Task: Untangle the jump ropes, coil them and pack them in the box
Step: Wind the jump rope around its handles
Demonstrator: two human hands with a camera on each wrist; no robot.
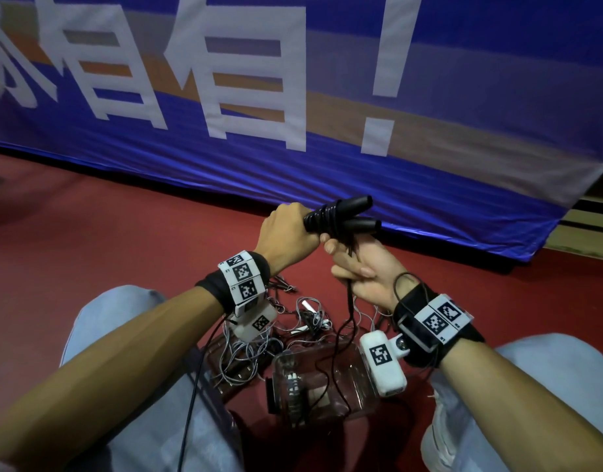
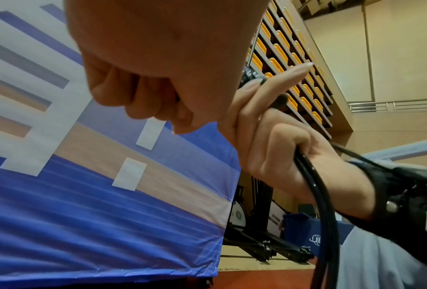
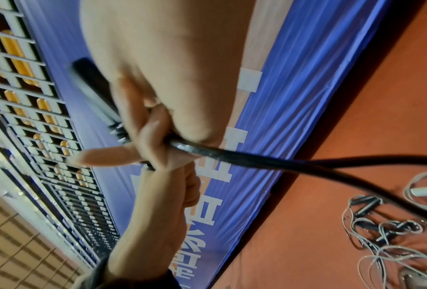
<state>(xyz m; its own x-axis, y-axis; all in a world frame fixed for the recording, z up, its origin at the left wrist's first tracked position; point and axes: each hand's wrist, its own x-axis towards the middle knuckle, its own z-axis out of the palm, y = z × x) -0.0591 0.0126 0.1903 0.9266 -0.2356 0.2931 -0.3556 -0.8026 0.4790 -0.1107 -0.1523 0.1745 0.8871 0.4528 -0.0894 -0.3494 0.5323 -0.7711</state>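
The left hand (image 1: 288, 233) clenches the two black handles (image 1: 344, 212) with cord already wound around them, and just beside it the right hand (image 1: 361, 267) pinches the loose black cord (image 1: 351, 301), which looks light, limp and smooth, so holding it near the handles seems safest.

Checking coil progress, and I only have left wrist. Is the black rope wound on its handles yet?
Observer: Partly. Head view shows the black cord coiled several times round two black handles, which the left hand grips.
Operator: Slack left?
Observer: Yes. A long tail runs from the right hand down over the clear plastic box on the floor.
Operator: Other ropes?
Observer: A tangle of grey-white ropes lies beside the box.
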